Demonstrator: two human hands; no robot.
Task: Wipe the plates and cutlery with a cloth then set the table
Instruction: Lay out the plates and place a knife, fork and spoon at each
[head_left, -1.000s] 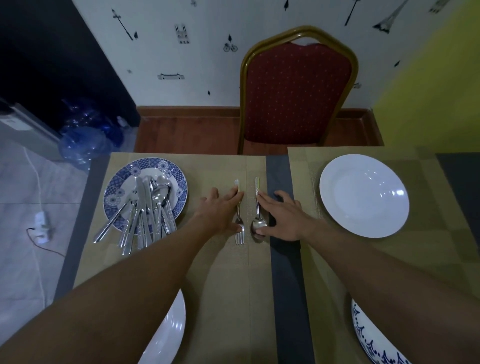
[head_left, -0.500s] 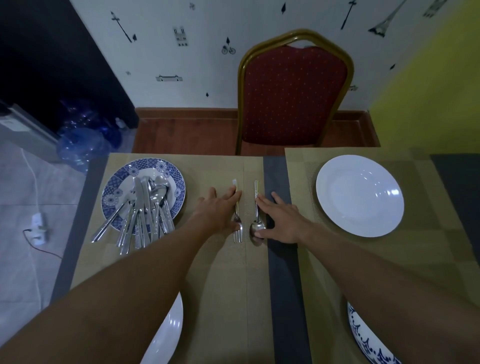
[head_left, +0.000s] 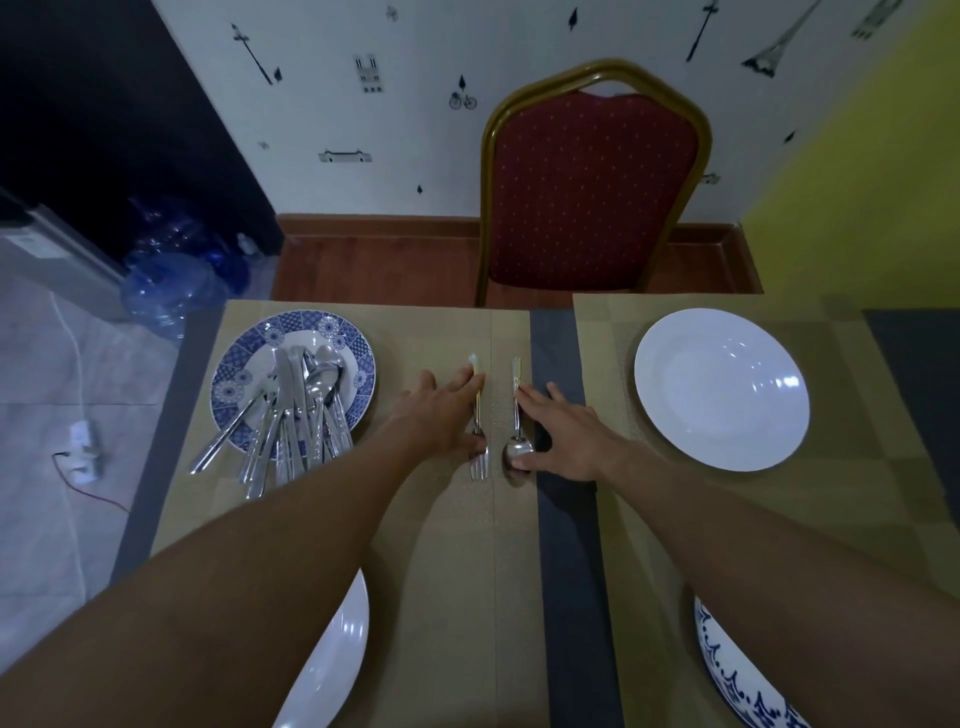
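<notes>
Your left hand (head_left: 441, 418) lies flat and open on the tan placemat (head_left: 457, 545), fingers spread, its thumb side touching the fork (head_left: 478, 421). Your right hand (head_left: 563, 434) is flat and open too, its thumb tip at the bowl of the spoon (head_left: 517, 415). Neither hand is clamped on anything; both just press or nudge the pieces sideways.

Fork and spoon lie side by side, close but apart, in the middle of the tabletop near its far edge. Both long axes run straight away from you, handles toward the far edge and the red chair (head_left: 592, 187), tines and bowl toward you. They sit on the right strip of the placemat, just left of the dark gap of bare tabletop (head_left: 561, 571).

The relation that counts: the white plate (head_left: 722, 387) sits to the right of both pieces, on the far-right placemat (head_left: 649, 519), past the dark gap. So your right hand is the nearer one for carrying cutlery to that setting, judging by position alone.

The remaining cutlery pile (head_left: 291, 410) rests on the blue-patterned plate (head_left: 244, 358) at the far-left corner, handles fanning toward you; your left hand is nearer to it.

Another white plate (head_left: 332, 670) shows at the near edge under your left forearm, and a blue-rimmed plate (head_left: 737, 675) at the near right. No cloth is visible.
</notes>
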